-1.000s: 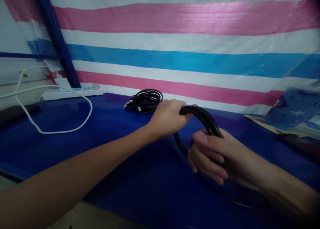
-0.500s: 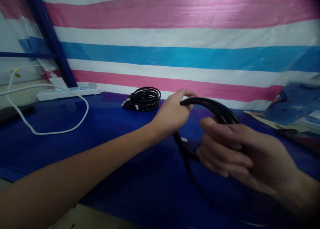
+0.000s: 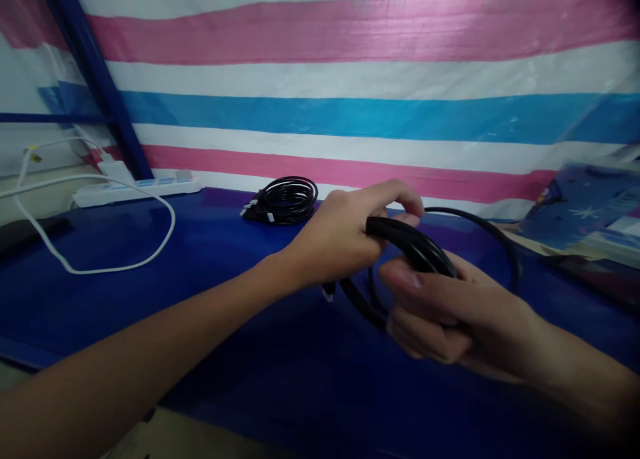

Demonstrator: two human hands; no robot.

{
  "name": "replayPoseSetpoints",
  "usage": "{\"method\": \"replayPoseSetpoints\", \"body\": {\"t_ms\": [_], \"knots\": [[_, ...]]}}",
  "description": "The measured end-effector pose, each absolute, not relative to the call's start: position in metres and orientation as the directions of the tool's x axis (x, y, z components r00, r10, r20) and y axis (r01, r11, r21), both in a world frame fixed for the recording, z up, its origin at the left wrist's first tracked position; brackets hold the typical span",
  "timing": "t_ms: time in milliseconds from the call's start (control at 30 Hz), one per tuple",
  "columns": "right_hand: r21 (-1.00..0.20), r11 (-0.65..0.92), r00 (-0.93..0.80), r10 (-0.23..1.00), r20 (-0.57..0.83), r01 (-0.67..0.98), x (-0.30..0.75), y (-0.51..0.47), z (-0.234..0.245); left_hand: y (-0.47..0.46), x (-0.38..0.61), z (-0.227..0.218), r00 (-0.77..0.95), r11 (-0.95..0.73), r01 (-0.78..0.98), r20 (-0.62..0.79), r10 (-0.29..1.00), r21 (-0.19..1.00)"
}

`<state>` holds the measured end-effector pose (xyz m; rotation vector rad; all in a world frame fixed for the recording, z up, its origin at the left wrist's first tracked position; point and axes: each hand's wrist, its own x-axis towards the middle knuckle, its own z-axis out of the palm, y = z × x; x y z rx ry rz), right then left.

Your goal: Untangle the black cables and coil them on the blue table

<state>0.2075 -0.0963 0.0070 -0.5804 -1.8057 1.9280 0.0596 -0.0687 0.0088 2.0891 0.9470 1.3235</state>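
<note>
Above the blue table, both hands hold a loosely coiled black cable (image 3: 411, 241). My left hand (image 3: 350, 229) is closed around the far left side of the coil, its index finger reaching forward over it. My right hand (image 3: 445, 305) is closed on the near right side, thumb on top of the bundled loops. One loose loop of the cable arcs out behind and to the right of the hands. Below my left hand hangs a cable end with a small pale tip (image 3: 328, 293). The palms hide part of the coil.
A second coiled black cable (image 3: 287, 202) lies at the back of the blue table (image 3: 240, 352). At the left are a white power strip (image 3: 140, 189), a white cord (image 3: 167, 229) and a dark flat object (image 3: 35, 231). Printed packets (image 3: 590, 205) lie at the right. A striped sheet (image 3: 320, 115) hangs behind.
My right hand has moved left, closer to my left hand. A loose cable loop now arcs behind the hands to the right, and the left index finger reaches further over the coil.
</note>
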Motion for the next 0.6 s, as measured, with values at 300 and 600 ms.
{"method": "replayPoseSetpoints", "body": {"t_ms": [300, 600], "knots": [[-0.966, 0.100, -0.665, 0.708, 0.239, -0.240, 0.201, -0.092, -0.006, -0.049, 0.072, -0.016, 0.063, -0.094, -0.262, 0.114, 0.991, 0.960], [-0.761, 0.627, -0.705, 0.615, 0.354, 0.165, 0.200, -0.100, -0.014, -0.068, 0.072, 0.002, 0.178, 0.253, -0.185, -0.221, 0.959, 0.950]]}}
